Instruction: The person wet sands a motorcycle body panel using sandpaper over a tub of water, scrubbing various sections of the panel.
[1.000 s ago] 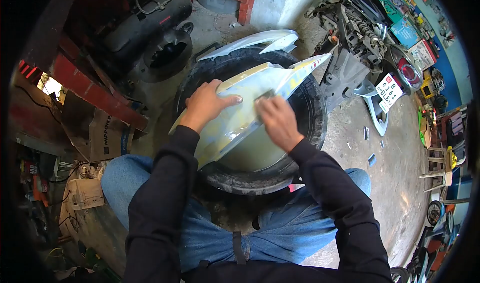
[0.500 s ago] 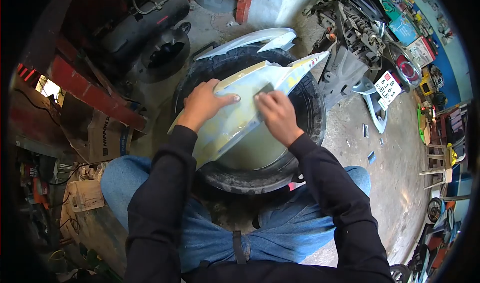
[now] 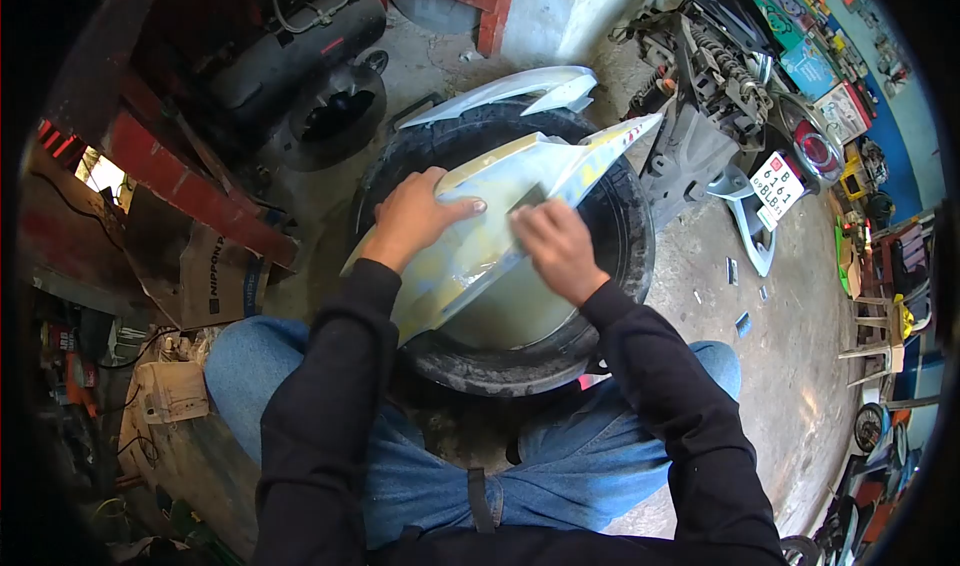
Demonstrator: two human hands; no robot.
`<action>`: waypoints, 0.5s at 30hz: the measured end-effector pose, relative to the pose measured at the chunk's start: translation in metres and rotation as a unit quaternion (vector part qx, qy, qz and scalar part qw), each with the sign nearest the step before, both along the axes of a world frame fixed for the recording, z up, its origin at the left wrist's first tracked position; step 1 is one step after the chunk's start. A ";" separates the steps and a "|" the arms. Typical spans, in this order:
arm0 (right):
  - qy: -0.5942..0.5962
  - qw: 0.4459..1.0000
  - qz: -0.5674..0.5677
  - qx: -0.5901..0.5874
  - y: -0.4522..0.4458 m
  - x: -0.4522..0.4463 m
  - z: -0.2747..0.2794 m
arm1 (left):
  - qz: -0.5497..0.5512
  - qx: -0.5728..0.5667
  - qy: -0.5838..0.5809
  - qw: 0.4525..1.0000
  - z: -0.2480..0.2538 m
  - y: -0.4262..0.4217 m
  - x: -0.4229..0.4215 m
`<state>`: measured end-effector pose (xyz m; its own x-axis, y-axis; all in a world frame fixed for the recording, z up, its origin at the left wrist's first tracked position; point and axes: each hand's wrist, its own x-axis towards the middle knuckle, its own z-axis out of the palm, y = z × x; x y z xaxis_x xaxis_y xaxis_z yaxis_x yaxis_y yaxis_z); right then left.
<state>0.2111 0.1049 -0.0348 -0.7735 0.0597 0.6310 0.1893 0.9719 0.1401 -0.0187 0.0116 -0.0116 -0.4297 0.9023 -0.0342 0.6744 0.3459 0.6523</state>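
Note:
A pale motorcycle body panel [image 3: 475, 251], patched in white, yellow and greenish tones, lies tilted over a black tyre-like tub [image 3: 490, 374]. Cloudy water [image 3: 510, 316] shows inside the tub below the panel. My left hand [image 3: 420, 216] grips the panel's upper left edge, thumb pressed on its wet face. In the closed fingers of my right hand [image 3: 560, 251] is a small dark piece of sandpaper [image 3: 527, 199], held flat against the panel near its narrow pointed end. The fingertips of that hand are partly blurred.
Another pale body panel [image 3: 500, 96] rests across the tub's far rim. A partly stripped motorcycle [image 3: 700, 116] with a number plate [image 3: 777, 188] stands at the right. Red metal framing [image 3: 195, 191] and a cardboard box [image 3: 220, 276] are at the left. Small blue scraps [image 3: 743, 324] lie on the concrete floor.
The whole view has shifted slightly. My right hand has moved a little downward on the panel with the sandpaper. My left hand keeps its grip in the same place.

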 end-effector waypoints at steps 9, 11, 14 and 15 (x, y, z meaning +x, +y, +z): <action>-0.008 0.999 -0.034 -0.032 0.010 0.000 0.002 | -0.004 -0.026 -0.030 0.999 0.003 0.001 -0.002; -0.010 0.999 -0.043 -0.021 -0.001 0.000 -0.005 | -0.016 -0.046 -0.039 0.998 0.001 -0.003 0.002; 0.001 0.999 0.048 -0.010 -0.005 0.003 -0.008 | 0.004 -0.017 -0.028 0.999 -0.001 0.000 0.000; 0.003 0.999 0.049 -0.010 0.001 0.000 -0.004 | -0.004 -0.018 -0.020 1.000 -0.001 0.001 -0.001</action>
<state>0.2109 0.1060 -0.0384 -0.7729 -0.0046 0.6345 0.0929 0.9884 0.1203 -0.0193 0.0124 -0.0131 -0.4198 0.9038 -0.0830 0.6508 0.3635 0.6665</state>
